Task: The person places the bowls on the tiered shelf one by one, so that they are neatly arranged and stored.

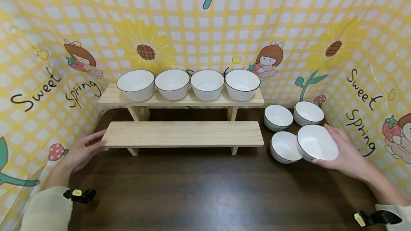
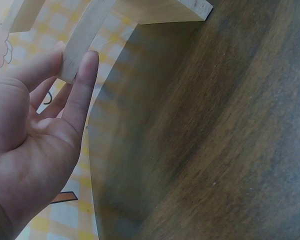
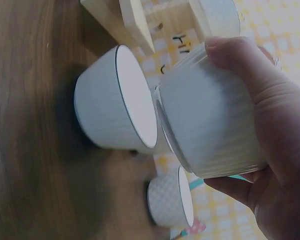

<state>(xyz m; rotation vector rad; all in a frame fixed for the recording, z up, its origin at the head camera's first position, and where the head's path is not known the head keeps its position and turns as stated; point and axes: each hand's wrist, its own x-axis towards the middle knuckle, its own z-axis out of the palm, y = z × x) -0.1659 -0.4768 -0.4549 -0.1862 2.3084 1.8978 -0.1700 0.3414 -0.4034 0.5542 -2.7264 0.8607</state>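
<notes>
My right hand (image 1: 348, 152) grips a white bowl (image 1: 317, 142) with a thin dark rim. In the right wrist view this bowl (image 3: 210, 115) is off the table and tilted, its rim close to a standing bowl (image 3: 107, 100); whether they touch I cannot tell. Three similar bowls stand around it on the table: a front one (image 1: 285, 148), a back left one (image 1: 278, 117) and a back right one (image 1: 308, 113). At the other side, my left hand (image 1: 81, 152) pinches the left end of the wooden shelf's lower board (image 1: 183, 133) between thumb and fingers, as the left wrist view shows.
Several white bowls stand in a row on the shelf's upper board (image 1: 109, 95), among them a leftmost bowl (image 1: 136, 85). The dark wooden table (image 1: 179, 188) spreads in front. A yellow checked cloth (image 1: 199, 27) with printed flowers surrounds the back and sides.
</notes>
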